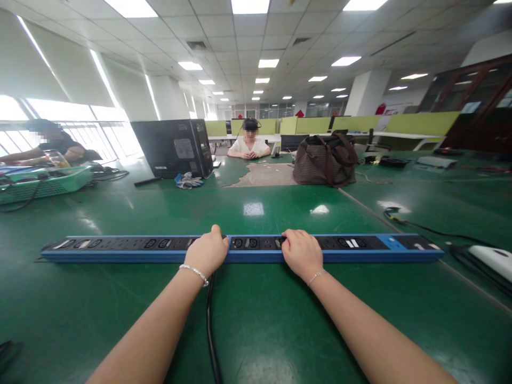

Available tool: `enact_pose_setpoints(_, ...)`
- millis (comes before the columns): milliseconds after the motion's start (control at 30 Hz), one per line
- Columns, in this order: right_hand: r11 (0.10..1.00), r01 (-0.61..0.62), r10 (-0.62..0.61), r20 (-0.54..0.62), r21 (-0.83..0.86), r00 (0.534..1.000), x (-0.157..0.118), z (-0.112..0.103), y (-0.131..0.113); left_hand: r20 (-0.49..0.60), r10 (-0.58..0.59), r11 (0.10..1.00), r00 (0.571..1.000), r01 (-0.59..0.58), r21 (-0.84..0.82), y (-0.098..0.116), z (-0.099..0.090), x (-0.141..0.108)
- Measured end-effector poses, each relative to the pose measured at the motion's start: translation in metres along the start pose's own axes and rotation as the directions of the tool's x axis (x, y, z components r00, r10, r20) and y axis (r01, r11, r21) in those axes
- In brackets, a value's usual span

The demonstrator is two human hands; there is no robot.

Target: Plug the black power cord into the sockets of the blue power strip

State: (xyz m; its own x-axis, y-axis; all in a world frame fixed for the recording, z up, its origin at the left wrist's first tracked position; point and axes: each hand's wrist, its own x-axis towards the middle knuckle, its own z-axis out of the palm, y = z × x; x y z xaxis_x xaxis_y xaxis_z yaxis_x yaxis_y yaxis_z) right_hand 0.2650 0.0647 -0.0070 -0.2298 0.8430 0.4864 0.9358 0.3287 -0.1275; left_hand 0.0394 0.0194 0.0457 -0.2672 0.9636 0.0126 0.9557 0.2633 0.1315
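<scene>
A long blue power strip (pixel 260 257) with a row of black sockets lies crosswise on the green table (pixel 168 213). My left hand (pixel 208 249) is closed in a fist over the strip, left of its middle. From beneath this hand a black power cord (pixel 210 314) runs down toward me; its upper end is hidden in or under the fist. Right of the middle, my right hand (pixel 303 253) rests on the strip, its fingers curled over the far edge and the sockets. Both hands touch the strip.
A black computer case (pixel 172 146) stands at the back left, with gloves (pixel 189 181) beside it. Farther left is a green basket (pixel 60 186). A brown bag (pixel 324 160) sits behind the strip. Cables and a white device (pixel 494 261) lie right. Two people (pixel 248 145) sit beyond.
</scene>
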Motion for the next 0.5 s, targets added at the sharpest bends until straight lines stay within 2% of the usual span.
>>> enact_pose_setpoints(500, 1.000, 0.027, -0.028, -0.019, -0.004, 0.999, -0.0006, -0.0013, 0.0007, -0.043, -0.020, 0.997, 0.999, 0.023, 0.070, 0.0028, -0.0048, -0.0022)
